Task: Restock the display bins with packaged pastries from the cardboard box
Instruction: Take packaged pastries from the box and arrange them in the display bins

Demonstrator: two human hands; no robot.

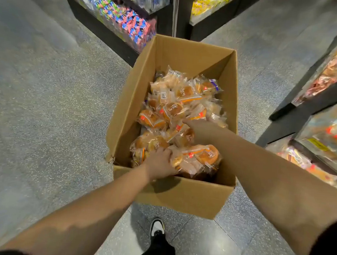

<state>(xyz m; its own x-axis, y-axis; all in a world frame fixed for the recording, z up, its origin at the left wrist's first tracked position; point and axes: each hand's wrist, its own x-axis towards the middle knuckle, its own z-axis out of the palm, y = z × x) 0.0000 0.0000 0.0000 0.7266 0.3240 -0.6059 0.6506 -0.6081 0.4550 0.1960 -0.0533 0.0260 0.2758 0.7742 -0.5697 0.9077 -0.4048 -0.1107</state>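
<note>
Both hands are buried in the cardboard box (pixel 178 192): left hand (pixel 159 163) grasping near-wall pastries (pixel 199 159); right hand (pixel 199 130) mid-box, grip not discernible.

Cardboard box (pixel 178 192): open at the top, flaps out of the way, its four upright walls closing the sides; entry from above only, with packaged pastries (pixel 173 111) heaped across the bottom and bare wall showing above them at the far end. Grey floor (pixel 43 94) lies open to the left of the box and in the aisle to its far right. Black display shelving (pixel 110 35) stands just behind the box's far left corner; display bins (pixel 328 130) stand to its right; a shoe (pixel 158 228) rests on the floor just before its near wall.
</note>
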